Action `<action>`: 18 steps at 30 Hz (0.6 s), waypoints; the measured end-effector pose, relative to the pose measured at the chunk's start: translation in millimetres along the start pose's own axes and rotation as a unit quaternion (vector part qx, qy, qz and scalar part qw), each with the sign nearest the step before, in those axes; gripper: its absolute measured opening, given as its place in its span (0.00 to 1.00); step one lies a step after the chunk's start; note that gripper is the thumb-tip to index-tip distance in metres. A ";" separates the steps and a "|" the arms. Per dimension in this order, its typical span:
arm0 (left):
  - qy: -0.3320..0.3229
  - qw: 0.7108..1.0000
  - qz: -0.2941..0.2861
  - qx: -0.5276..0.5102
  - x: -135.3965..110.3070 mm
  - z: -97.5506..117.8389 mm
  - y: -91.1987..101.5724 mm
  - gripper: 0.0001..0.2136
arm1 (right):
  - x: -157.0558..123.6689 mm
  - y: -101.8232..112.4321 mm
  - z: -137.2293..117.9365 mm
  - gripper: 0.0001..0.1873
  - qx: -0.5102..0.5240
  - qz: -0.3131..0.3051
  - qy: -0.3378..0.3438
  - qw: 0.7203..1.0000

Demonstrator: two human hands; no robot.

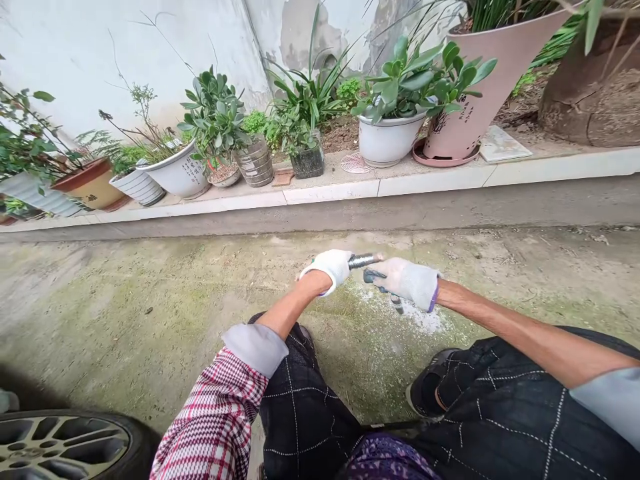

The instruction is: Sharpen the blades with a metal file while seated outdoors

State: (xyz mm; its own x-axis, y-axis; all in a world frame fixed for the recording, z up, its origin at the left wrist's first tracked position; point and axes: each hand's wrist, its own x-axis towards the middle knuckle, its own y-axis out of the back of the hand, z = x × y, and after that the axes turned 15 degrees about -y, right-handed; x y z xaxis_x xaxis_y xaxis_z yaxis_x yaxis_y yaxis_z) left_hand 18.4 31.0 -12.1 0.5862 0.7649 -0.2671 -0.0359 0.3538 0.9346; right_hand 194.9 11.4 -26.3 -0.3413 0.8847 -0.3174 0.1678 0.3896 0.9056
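Observation:
My left hand (330,267), in a white knit glove, is closed round a shiny, ribbed metal rod (363,261). The rod points to the right, and its far end looks brownish. Just beside that end is my right hand (405,280), in a glove with dark-coated fingertips. Its fingers are curled together, and what they hold is hidden. Below this hand a short grey piece (397,305) shows; whether the hand grips it I cannot tell. White crumbs or flakes (425,319) lie scattered on the concrete under both hands.
A low tiled ledge (330,192) runs across ahead, bearing several potted plants, among them a white pot (393,139) and a tall pink pot (480,87). A car wheel (60,445) is at the lower left. My knees and shoes flank the mossy concrete ground (200,280).

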 end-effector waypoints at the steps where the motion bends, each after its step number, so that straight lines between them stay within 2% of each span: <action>1: 0.005 0.999 -0.025 0.027 0.6 -0.9 -2.1 0.11 | -2.0 1.8 -3.1 0.14 -0.022 -0.011 -0.002 1.000; 5: 0.014 0.995 -0.086 0.052 3.9 1.3 -11.6 0.11 | -7.9 6.0 -12.0 0.14 -0.054 -0.057 -0.007 0.997; 9: -0.015 0.982 -0.132 0.131 10.2 10.6 -23.2 0.15 | -5.5 1.2 -13.6 0.11 -0.019 -0.061 -0.013 0.998; 13: -0.059 0.974 -0.186 0.118 13.1 16.2 -32.5 0.14 | 0.9 0.9 -7.2 0.10 -0.018 -0.070 -0.018 0.997; 15: -0.086 0.980 -0.163 0.074 10.1 15.6 -32.4 0.12 | 5.2 3.8 1.6 0.11 -0.004 -0.067 -0.018 0.998; 18: -0.107 0.989 -0.097 0.006 0.9 13.2 -24.2 0.09 | 12.4 7.7 19.9 0.13 0.063 -0.039 0.035 0.997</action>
State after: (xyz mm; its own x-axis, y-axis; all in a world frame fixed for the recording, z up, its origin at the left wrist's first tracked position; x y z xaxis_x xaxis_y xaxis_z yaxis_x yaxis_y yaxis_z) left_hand 30.5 16.0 -31.8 0.7389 0.5512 -0.3876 0.1029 0.4762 0.8733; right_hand 210.3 30.5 -28.9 -0.4215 0.8323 -0.3601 0.2521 0.4890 0.8350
